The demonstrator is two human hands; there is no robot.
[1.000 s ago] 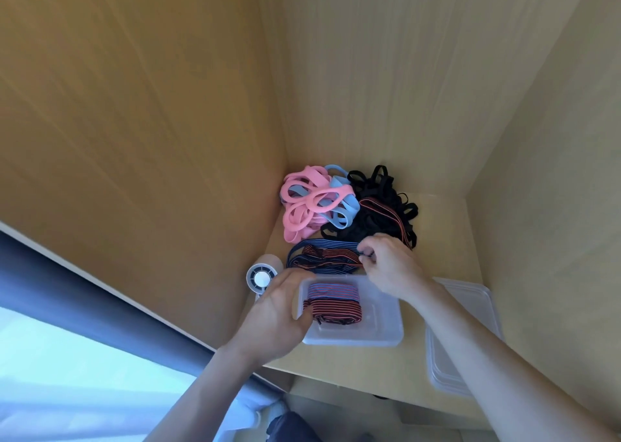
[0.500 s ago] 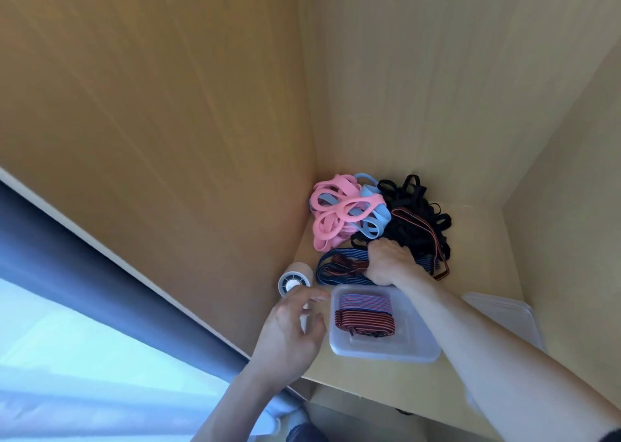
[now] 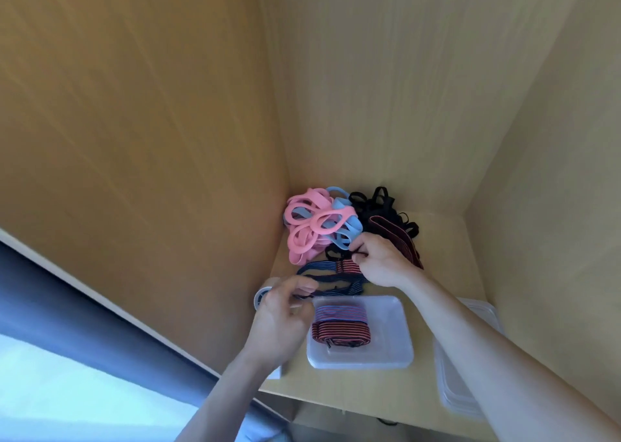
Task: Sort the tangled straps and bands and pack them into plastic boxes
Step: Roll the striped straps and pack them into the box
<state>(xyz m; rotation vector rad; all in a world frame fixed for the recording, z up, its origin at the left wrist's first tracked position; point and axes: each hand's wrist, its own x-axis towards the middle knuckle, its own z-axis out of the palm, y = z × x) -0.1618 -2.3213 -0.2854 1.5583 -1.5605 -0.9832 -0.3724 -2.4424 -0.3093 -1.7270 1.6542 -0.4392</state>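
Right hand (image 3: 381,262) sits at the near edge of the black strap pile (image 3: 373,206), thumb and forefinger pinching a thin black strap (image 3: 337,252). Left hand (image 3: 280,314) has its fingers curled, pinching the near end of the navy striped strap (image 3: 331,272), which lies on the shelf just behind the clear plastic box (image 3: 395,344). The box holds one folded red-striped strap (image 3: 339,329). Pink bands (image 3: 304,230) and light blue bands (image 3: 347,228) are heaped in the back corner.

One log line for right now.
left hand: pinches blue striped strap | right hand: pinches same strap | plastic box: holds folded striped straps | pink bands: not yet packed
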